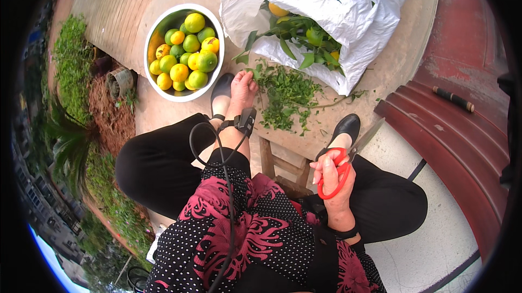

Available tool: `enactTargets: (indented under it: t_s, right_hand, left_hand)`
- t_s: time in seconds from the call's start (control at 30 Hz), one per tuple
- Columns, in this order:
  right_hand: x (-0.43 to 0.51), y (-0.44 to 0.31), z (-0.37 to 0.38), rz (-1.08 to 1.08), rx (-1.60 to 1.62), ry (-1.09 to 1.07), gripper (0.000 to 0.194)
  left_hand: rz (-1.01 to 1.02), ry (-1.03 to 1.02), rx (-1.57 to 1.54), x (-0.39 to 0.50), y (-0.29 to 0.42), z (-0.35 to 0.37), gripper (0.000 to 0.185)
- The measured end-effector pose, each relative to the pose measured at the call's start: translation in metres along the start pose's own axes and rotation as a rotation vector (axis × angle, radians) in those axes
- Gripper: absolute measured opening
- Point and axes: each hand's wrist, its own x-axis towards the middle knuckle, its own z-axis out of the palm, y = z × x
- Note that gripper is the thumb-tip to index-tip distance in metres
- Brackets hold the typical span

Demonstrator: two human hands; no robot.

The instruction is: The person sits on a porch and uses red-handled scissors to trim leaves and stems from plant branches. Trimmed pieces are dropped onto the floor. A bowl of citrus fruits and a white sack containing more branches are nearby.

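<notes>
My right hand point(336, 183) grips red-handled scissors point(335, 185) over my right knee, their blades pointing up and to the right. Between the basin and a heap of cut green leaves point(285, 93), my left hand point(244, 87) has its fingers curled at the edge of the leaves; whether it pinches a leaf or stem cannot be told. A metal basin with a white rim point(221, 48) holds several green and yellow citrus fruits point(179, 72). Leafy twigs point(295, 34) with more citrus fruits show in the mouth of a white woven sack point(363, 23).
Part of a wooden stool point(267, 156) shows between my legs. A dark red ridged panel point(448, 142) runs along the right, with a short dark rod point(453, 99) on it. Plants, red soil and a flower pot point(119, 82) border the left. A black cable point(231, 211) hangs before my body.
</notes>
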Motion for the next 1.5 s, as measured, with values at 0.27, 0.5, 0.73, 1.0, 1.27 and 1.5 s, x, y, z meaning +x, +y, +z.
enactTargets:
  t_s: [0.27,0.5,0.73,1.0,1.27,1.5]
  right_hand:
    - [0.003,0.002,-0.001,0.024,-0.033,0.005,0.018]
    - [0.007,0.005,0.0,0.047,-0.025,0.012,0.014]
    - [0.01,0.004,0.0,0.096,-0.035,-0.009,0.012]
    - [0.005,0.002,0.002,0.074,0.006,0.027,0.01]
    - [-0.002,0.0,-0.001,0.087,0.047,-0.007,0.011]
    - [-0.001,0.0,-0.002,0.099,-0.001,-0.042,0.012]
  left_hand:
    - [0.104,0.12,0.323,0.028,0.002,-0.002,0.011]
    - [0.34,0.201,1.194,0.037,-0.013,0.001,0.054]
    - [0.548,0.139,1.5,0.028,-0.025,0.006,0.04]
    - [0.511,0.082,1.326,0.017,-0.016,0.008,0.029]
    - [0.215,-0.299,1.737,-0.066,-0.07,0.028,0.031]
    - [0.18,-0.424,1.961,-0.07,-0.101,0.016,0.026]
